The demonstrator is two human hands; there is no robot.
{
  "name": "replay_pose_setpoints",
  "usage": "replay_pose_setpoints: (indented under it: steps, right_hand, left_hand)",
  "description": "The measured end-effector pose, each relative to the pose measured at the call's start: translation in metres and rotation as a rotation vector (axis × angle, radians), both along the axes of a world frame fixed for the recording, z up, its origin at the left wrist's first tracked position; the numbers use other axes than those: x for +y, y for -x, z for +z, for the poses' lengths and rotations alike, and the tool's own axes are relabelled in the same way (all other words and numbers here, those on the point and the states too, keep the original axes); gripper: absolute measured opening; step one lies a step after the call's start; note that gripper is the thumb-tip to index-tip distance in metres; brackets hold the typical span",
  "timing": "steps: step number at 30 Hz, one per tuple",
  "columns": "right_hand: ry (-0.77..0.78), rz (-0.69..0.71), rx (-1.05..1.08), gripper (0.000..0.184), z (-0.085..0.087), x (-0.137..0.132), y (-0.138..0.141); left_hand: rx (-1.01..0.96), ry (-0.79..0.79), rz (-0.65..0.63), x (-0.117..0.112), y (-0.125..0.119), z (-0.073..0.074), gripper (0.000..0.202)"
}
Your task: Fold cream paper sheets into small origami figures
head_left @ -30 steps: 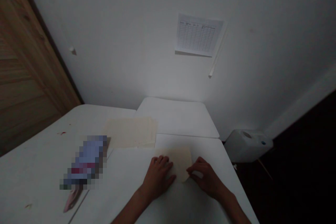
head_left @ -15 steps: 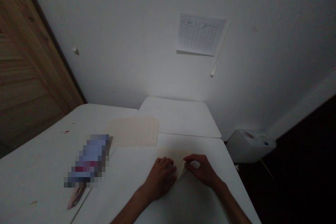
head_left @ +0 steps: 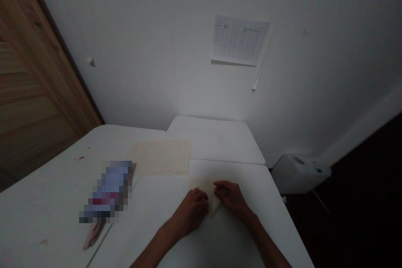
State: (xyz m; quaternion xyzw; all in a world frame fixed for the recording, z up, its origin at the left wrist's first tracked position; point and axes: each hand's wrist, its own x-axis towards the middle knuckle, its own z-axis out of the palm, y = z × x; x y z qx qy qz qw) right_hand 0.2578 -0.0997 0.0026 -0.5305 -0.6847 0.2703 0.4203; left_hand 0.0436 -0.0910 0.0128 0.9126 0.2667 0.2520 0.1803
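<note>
White folding tables are filling this dim corner of the room, and the nearest table (head_left: pixel 232 238) is taking up most of the view. A person's bare forearms are reaching in from the near edge, with the left hand (head_left: pixel 191 209) and the right hand (head_left: pixel 230 199) meeting over a small folded cream paper sheet (head_left: pixel 201 185), which is lying toward the right of that table. The left hand's fingers (head_left: pixel 197 196) are curling down against the sheet's left side, while the right hand's fingers (head_left: pixel 221 189) are bending across its upper edge. I cannot tell whether either hand is pinching the paper or only pressing on it.

The sheet is looking light, thin and soft, so it is likely to slip on the smooth tabletop and crease easily. A folded edge, taken between the fingertips, seems the surest place to hold it.

Farther left, a pixelated object (head_left: pixel 108 190) is lying beside a pink item (head_left: pixel 92 234). Beyond the hands, a stack of cream sheets (head_left: pixel 160 157) is resting near the table's far edge. A second white table (head_left: pixel 215 140) is standing behind it, a printed chart (head_left: pixel 240 39) is hanging on the wall, a wooden door (head_left: pixel 37 71) is rising at left, and a white plastic container (head_left: pixel 300 173) is sitting at right.
</note>
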Motion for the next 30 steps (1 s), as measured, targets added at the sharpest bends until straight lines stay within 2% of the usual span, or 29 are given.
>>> replay_pose_setpoints:
  steps: [7, 22, 30]
  right_hand:
    - [-0.072, -0.059, -0.083, 0.025, -0.012, 0.005, 0.002]
    - [-0.138, -0.042, -0.209, 0.022, -0.009, 0.005, 0.012]
    - [-0.146, -0.055, -0.218, 0.022, -0.011, 0.005, 0.013]
  left_hand:
    - [-0.010, 0.029, -0.052, -0.003, 0.001, 0.004, 0.018]
    - [0.120, -0.026, -0.132, -0.009, 0.009, 0.015, 0.025]
    - [0.141, -0.059, -0.126, -0.014, 0.011, 0.017, 0.030]
